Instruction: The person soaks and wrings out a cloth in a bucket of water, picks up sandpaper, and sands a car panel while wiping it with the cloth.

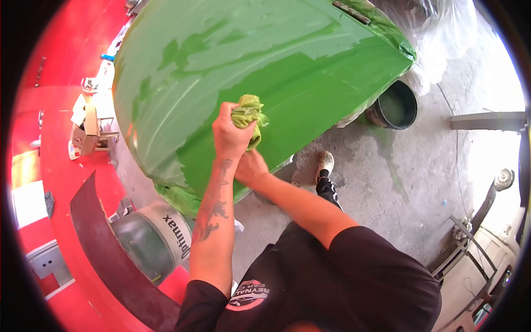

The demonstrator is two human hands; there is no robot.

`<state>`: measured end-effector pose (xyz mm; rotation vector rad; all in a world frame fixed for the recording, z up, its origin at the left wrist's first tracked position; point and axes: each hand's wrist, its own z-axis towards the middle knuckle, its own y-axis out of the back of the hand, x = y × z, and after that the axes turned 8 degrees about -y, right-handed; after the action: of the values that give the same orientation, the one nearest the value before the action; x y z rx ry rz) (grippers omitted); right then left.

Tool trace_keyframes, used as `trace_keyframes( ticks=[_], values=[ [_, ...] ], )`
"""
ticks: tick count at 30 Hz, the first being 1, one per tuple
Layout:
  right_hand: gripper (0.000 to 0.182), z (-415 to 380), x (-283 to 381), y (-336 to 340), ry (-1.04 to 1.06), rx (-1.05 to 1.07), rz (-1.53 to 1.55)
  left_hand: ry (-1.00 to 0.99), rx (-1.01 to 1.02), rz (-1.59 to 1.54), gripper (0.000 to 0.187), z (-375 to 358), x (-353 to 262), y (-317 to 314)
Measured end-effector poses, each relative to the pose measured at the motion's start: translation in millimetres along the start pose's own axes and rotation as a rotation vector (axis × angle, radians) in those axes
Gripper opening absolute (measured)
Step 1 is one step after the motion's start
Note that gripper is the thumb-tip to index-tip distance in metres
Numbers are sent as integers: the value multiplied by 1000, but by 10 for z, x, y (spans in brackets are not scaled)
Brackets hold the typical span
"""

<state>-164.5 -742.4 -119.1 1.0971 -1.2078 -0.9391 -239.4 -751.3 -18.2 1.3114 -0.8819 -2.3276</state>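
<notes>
My left hand (231, 131), on the tattooed arm, is closed around a bunched yellow-green cloth (248, 113). Folds of the cloth stick out above and beside the fist. Just below, my right hand (252, 167) is closed at the cloth's lower end, its fingers partly hidden behind my left wrist. Both hands are over the near part of a large curved green panel (293, 94), which looks like a car hood. Its surface is part glossy dark green, part paler and duller. Green plastic sheeting (395, 36) wraps its edges.
A dark bucket (394, 105) holding liquid stands on the concrete floor (365, 166) to the right. At left are an Optimax-labelled container (160, 235), a curved dark panel (105, 243) and cardboard boxes (88, 127). A grey beam (487, 121) and a vehicle (492, 243) are at right.
</notes>
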Motion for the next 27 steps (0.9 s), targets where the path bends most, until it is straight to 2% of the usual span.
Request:
trace_keyframes(
  ticks=[3, 4, 5, 6, 8, 9, 11, 12, 14, 16, 17, 19, 20, 22, 23, 24, 25, 26, 27],
  values=[
    [62, 48, -262, 30, -41, 49, 41, 18, 40, 27, 43, 62, 73, 102],
    [66, 100, -607, 452, -128, 157, 169, 56, -1, 127, 48, -6, 187, 219],
    [70, 111, -932, 435, -244, 41, 37, 94, -46, 226, 53, -86, 318, 337],
    [69, 144, -1309, 463, -343, 11, -38, 95, -49, 227, 53, -194, 479, 466],
    [66, 144, -1930, 601, -612, -22, -2, 288, -62, 217, 83, -492, 834, 710],
    [66, 176, -1930, 559, -607, -24, -5, 289, -68, 216, 83, -682, 1004, 751],
    [66, 230, -1916, 449, -768, -56, -30, 434, 296, 403, 113, -986, 1248, 771],
    [66, 258, -1648, 486, -741, -49, -12, 575, 449, 383, 130, -928, 1025, 747],
    [68, 311, -1049, 268, -568, -43, 11, 625, 512, 439, 134, -813, 854, 673],
    [69, 302, -433, 244, -312, 82, 28, 689, 631, 469, 144, -738, 831, 691],
    [69, 285, -404, 169, -312, 78, 28, 686, 628, 471, 144, -750, 857, 717],
    [71, 300, -378, 208, -138, -21, 133, 564, 655, 427, 146, -768, 893, 769],
    [69, 269, -573, 214, -130, 26, 47, 560, 663, 429, 146, -789, 919, 774],
    [64, 225, -1161, 476, -331, 8, -35, 602, 646, 407, 147, -763, 877, 759],
    [64, 198, -1550, 433, -405, -88, -51, 605, 647, 401, 147, -754, 881, 747],
    [62, 170, -1882, 535, -541, -64, -120, 580, 638, 422, 148, -756, 881, 735],
    [62, 130, -2176, 603, -653, -73, -55, 556, 631, 444, 148, -776, 878, 728],
    [62, 107, -2339, 639, -768, -87, 10, 558, 634, 439, 148, -785, 880, 729],
    [62, 136, -2280, 571, -773, -87, 7, 562, 624, 429, 148, -776, 885, 726]
  ],
)
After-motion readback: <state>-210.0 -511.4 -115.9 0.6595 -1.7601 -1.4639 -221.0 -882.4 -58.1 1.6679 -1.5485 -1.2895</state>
